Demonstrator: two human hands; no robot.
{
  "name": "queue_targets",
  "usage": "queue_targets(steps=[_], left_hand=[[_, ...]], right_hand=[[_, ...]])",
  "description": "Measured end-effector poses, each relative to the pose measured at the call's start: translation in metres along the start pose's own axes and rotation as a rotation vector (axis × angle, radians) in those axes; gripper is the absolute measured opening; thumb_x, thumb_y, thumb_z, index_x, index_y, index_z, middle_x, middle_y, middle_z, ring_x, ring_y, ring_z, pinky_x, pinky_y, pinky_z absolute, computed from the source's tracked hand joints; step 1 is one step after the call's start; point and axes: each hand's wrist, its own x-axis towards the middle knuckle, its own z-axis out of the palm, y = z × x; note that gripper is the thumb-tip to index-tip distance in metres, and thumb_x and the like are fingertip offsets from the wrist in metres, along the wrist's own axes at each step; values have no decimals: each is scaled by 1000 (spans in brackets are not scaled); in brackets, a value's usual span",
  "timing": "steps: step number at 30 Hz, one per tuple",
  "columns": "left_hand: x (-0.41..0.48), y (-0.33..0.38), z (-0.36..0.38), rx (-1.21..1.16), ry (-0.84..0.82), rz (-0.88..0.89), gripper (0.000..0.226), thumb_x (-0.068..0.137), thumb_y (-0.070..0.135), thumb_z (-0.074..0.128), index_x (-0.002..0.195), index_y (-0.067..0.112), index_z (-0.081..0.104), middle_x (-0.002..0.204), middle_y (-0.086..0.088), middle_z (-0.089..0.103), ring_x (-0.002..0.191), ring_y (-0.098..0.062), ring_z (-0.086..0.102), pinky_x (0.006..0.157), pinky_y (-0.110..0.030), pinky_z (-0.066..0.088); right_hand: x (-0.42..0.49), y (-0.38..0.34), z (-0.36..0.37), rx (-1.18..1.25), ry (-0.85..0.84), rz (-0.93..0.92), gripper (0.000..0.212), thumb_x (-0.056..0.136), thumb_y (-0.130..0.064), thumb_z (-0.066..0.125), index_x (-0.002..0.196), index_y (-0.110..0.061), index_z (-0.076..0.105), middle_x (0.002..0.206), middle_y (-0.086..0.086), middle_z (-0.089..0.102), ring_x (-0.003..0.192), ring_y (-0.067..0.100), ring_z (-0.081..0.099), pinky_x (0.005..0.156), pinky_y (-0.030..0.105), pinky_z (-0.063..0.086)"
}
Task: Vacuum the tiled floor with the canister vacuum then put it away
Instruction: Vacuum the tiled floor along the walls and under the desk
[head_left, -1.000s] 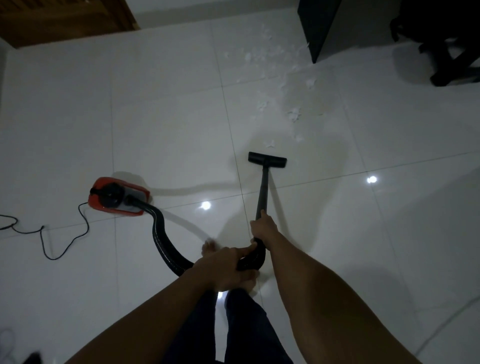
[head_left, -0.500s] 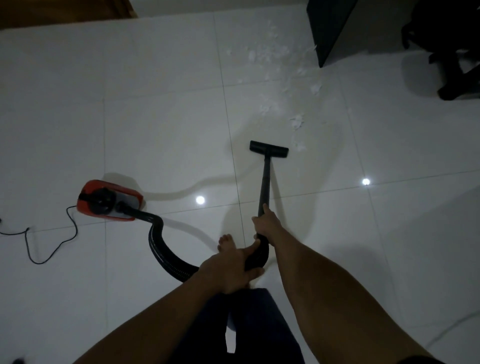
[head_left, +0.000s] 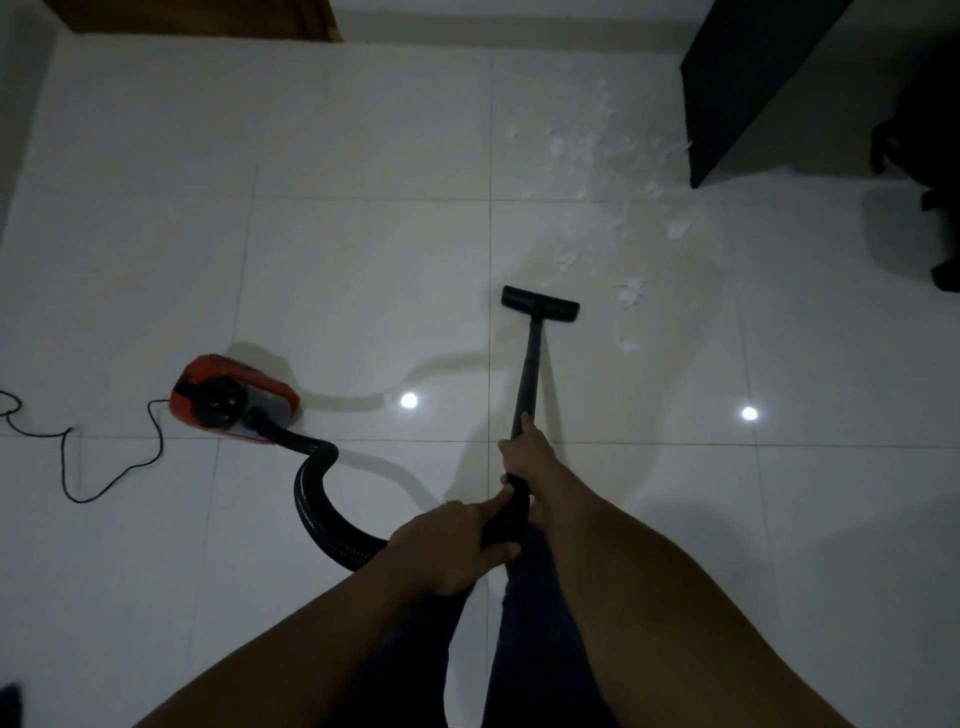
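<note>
View from head height, looking down at a glossy white tiled floor (head_left: 363, 260) in a dim room. Two bare forearms reach forward from the bottom of the frame, above legs in dark trousers.

The left grip (head_left: 452, 545) is curled around the curved black handle (head_left: 506, 519) where the hose meets the wand, with the thumb lying along its top. The right grip (head_left: 524, 452) is farther forward, its fingers wrapped around the black wand (head_left: 529, 374).

The wand slopes away from the person to a flat black floor head (head_left: 540, 305), which sits on the tiles just past a grout line. White crumbs and flakes of debris (head_left: 628, 296) lie just to the right of the floor head and spread away toward the upper right.

The red canister vacuum (head_left: 234, 397) stands on the floor to the left, well apart from the floor head. A ribbed black hose (head_left: 317, 499) leaves its front, loops toward the person and runs under the left forearm to the handle. A thin black power cord (head_left: 104, 457) trails in loose curves from the canister to the left edge.

Two small bright reflections of light (head_left: 409, 400) shine on the tiles. A dark piece of furniture (head_left: 737, 78) stands at the upper right beside the debris. A wooden door (head_left: 197, 15) shows along the top left edge. A dark shape at the far right edge is too dim to identify.
</note>
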Motion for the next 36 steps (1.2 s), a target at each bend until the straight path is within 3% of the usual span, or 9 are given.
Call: queue_targets(steps=[6,9,12,14,17,21,25,28,36], left_hand=[[25,16,-14,-43,-5,-54,80,93,65,44,156,44,0,129,-9,62,100,-19,65,91,-37,54],[44,28,-30,-78,3,-74,79,95,61,46,157,42,1,126,-8,65,90,-10,62,84,-27,52],[60,47,-42,-108,1,-84,78,97,57,47,158,39,3,123,-7,67,85,-7,62,79,-21,45],[75,62,-49,-144,-7,-97,77,97,57,47,158,40,4,130,-6,63,100,-13,65,83,-20,45],[100,90,-59,-222,-25,-103,77,97,55,49,157,41,3,142,-2,56,115,-12,61,91,-19,43],[131,116,-69,-247,-9,-96,80,94,60,49,157,43,2,148,-1,51,122,-13,58,103,-30,46],[151,127,-83,-251,13,-122,82,90,68,46,156,46,3,142,-2,57,111,-13,63,99,-36,51],[161,137,-100,-264,42,-125,78,93,61,48,156,44,5,131,-2,64,90,-8,61,90,-32,53],[191,156,-139,-346,78,-105,74,96,55,51,152,47,3,120,-4,67,69,2,55,76,-19,44]], right_hand=[[8,-21,-30,-67,-18,27,75,100,-25,47,157,-38,0,140,17,51,107,32,63,92,46,55],[13,-42,-56,-149,-37,67,71,103,-23,42,158,-36,-2,133,15,57,102,23,63,71,33,55],[10,-57,-88,-262,-49,27,67,105,-21,38,158,-31,-3,135,11,56,95,17,55,47,21,22],[22,-61,-103,-279,-42,31,72,103,-17,41,159,-32,-2,131,12,59,92,19,59,51,25,31],[48,-66,-125,-260,-23,32,79,99,-12,45,158,-35,-2,123,15,59,90,25,63,75,37,57],[65,-76,-164,-278,-43,-22,82,96,-8,45,158,-33,-1,125,17,57,95,28,65,81,40,59],[76,-95,-184,-298,-43,-42,83,95,-6,45,159,-33,-1,127,18,55,97,29,64,78,37,58],[84,-113,-195,-355,-35,-63,86,94,-6,47,159,-32,-2,125,19,55,97,29,64,82,39,58],[109,-153,-223,-442,-13,-100,85,94,-6,49,159,-30,0,127,18,55,98,28,62,70,34,50]])
